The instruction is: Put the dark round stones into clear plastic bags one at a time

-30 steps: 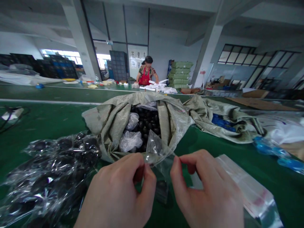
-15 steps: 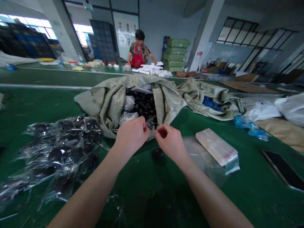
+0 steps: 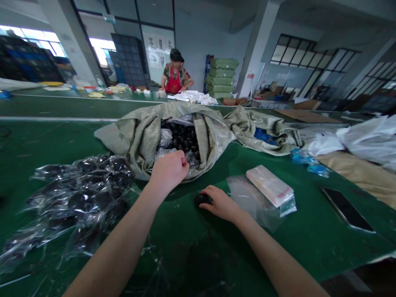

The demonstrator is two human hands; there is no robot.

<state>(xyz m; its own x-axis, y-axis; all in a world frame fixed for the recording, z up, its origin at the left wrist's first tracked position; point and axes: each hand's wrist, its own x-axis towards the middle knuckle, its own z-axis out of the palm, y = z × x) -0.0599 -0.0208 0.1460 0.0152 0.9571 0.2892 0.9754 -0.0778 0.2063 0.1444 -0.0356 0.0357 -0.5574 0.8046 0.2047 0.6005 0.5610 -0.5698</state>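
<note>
My left hand (image 3: pixel 169 172) is closed in front of the sack, fingers pinched on a small clear plastic bag (image 3: pixel 192 160) that shows just past the fingertips. My right hand (image 3: pixel 220 203) is low over the green table, thumb and fingers closed around a smooth, black, egg-shaped piece (image 3: pixel 201 200). Behind both hands an open woven sack (image 3: pixel 213 138) holds many more black pieces (image 3: pixel 184 136) and some crumpled clear plastic. Left of my left arm lies a pile of bagged black pieces (image 3: pixel 77 200).
To the right are a stack of flat clear bags (image 3: pixel 269 185), loose plastic film (image 3: pixel 247 202) and a phone (image 3: pixel 348 209). A second sack (image 3: pixel 278 128) with blue items stands behind them. Across the table a person in a red apron (image 3: pixel 173 82) works at white pieces (image 3: pixel 198 97).
My right hand has left the clear bag, moved down and closed on the black piece on the table. My left hand stays near the sack. The view has shifted slightly.
</note>
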